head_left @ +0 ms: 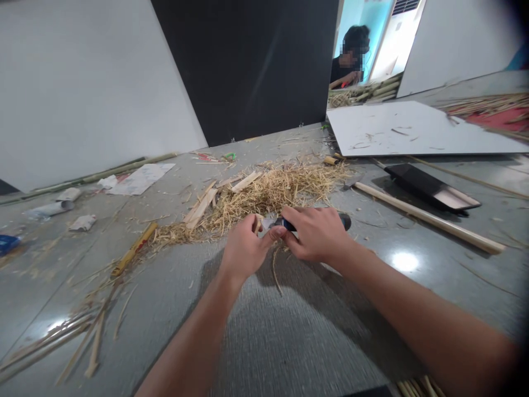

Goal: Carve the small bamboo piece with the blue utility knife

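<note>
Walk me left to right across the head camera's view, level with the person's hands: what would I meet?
Blue item at the edge → crumpled white paper → yellow stick-like object → left hand → right hand gripping a dark-handled tool → long pale rod.

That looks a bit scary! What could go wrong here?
The left hand is very close to the blade of what looks like a knife, held in the right hand, so a slip might cut it. The pole off to the right could roll if knocked.
</note>
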Demonstrator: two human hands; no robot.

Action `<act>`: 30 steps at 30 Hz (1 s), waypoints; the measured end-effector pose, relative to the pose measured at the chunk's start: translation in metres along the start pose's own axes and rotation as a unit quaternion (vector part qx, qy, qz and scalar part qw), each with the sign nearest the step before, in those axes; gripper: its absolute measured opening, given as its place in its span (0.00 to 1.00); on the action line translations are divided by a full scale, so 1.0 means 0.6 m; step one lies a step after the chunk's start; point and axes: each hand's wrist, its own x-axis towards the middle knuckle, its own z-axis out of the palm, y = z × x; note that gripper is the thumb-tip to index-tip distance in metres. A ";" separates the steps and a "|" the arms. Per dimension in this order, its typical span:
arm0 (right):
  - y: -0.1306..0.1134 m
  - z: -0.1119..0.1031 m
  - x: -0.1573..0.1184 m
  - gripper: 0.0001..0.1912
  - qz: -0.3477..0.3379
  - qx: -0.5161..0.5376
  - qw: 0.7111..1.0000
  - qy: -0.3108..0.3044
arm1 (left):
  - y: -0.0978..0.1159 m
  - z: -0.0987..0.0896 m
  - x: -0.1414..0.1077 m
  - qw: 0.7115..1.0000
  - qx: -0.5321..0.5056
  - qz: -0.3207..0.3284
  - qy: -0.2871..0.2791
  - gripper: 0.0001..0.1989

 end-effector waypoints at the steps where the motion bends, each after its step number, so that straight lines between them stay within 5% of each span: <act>1: 0.012 0.000 0.005 0.17 0.044 0.008 0.999 0.002 | -0.001 -0.001 -0.001 1.000 -0.002 -0.007 0.004 0.25; 4: 0.055 -0.003 0.018 0.25 0.232 0.012 0.972 0.034 | -0.005 -0.006 -0.007 0.998 -0.024 -0.042 0.027 0.26; 6: 0.068 -0.006 0.022 0.26 0.250 -0.006 0.966 0.064 | -0.007 -0.007 -0.009 0.996 -0.049 -0.061 0.038 0.26; 10: 0.027 0.001 0.013 0.24 0.088 0.057 0.994 0.030 | -0.011 -0.003 -0.004 0.993 -0.096 -0.058 0.021 0.23; 15: -0.022 0.014 -0.006 0.17 -0.063 0.120 0.990 -0.022 | -0.016 0.005 0.000 0.976 -0.211 0.001 -0.054 0.21; 21: -0.013 0.008 -0.012 0.16 -0.118 0.149 0.982 -0.016 | -0.009 0.004 -0.007 0.959 -0.263 0.026 -0.104 0.19; 30: -0.019 0.014 -0.015 0.11 -0.136 0.151 0.979 -0.028 | 0.003 -0.005 -0.014 0.992 -0.095 0.057 -0.064 0.18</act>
